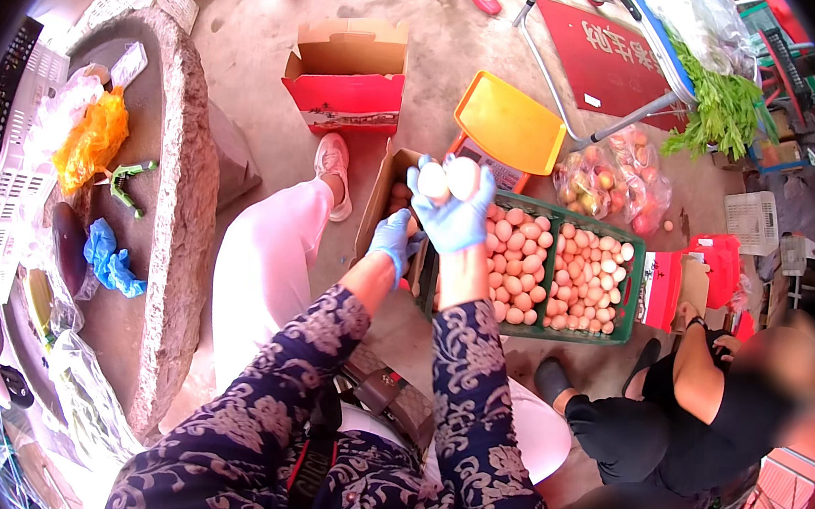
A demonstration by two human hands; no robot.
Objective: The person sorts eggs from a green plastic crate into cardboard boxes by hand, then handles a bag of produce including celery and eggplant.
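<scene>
My right hand (454,211), in a light blue glove, is palm up and holds pale eggs (462,178) side by side. Lower and to its left, my left hand (393,238), gloved too, has its fingers curled around an egg (411,226) at the edge of an open cardboard box (374,206). A few brown eggs show inside that box; my hands partly hide it. Beside them a green plastic crate (553,270) with a divider holds many brown and paler eggs (519,259). Behind my right hand stands a scale with a yellow tray (510,124).
An open red box (350,96) stands on the floor ahead. Bagged fruit (594,181) lies beyond the crate. A person in black (704,412) sits at the right near red cartons (661,289). A stone trough edge (183,231) rises at the left; a folding table's metal leg (630,118) stands ahead right.
</scene>
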